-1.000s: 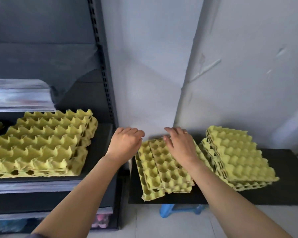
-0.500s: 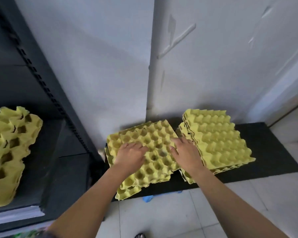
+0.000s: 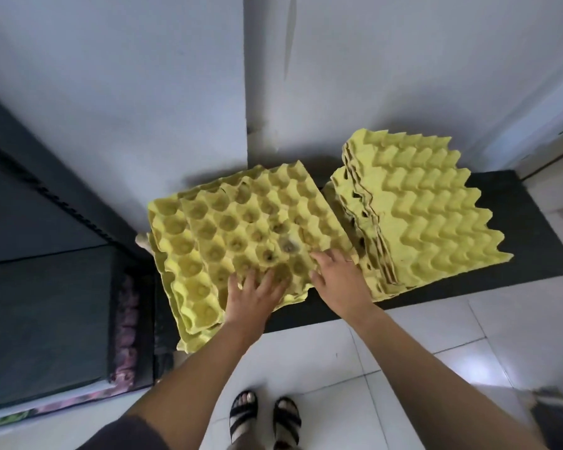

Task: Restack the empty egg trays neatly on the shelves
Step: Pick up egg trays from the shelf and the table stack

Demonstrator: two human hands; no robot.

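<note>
1. Both bare forearms reach forward and down from the bottom of the view, the left one from a dark sleeve; they converge on the near edge of the left stack of egg trays (image 3: 241, 228).
2. The left hand (image 3: 254, 297) lies palm down on the near edge of that stack's top tray; its fingers (image 3: 271, 278) are spread and nearly straight, pressing into the cups, gripping nothing.
3. The right hand (image 3: 338, 284) lies palm down on the near right corner of the same tray; its fingers point up and left and stay loose and uncurled; whether the thumb hooks under the rim cannot be told.
4. The left stack sits cups up, skewed, its lower trays jutting out to the left and toward the person.
5. The right stack of egg trays (image 3: 420, 216) sits just beside it, peaks up, layers offset at the left edge.
6. Both stacks rest on a low black shelf board (image 3: 517, 228) against the pale wall (image 3: 143, 92); a dark shelving unit (image 3: 46, 303) stands left; feet in black sandals (image 3: 264, 414) stand on white tiles (image 3: 436, 336).
</note>
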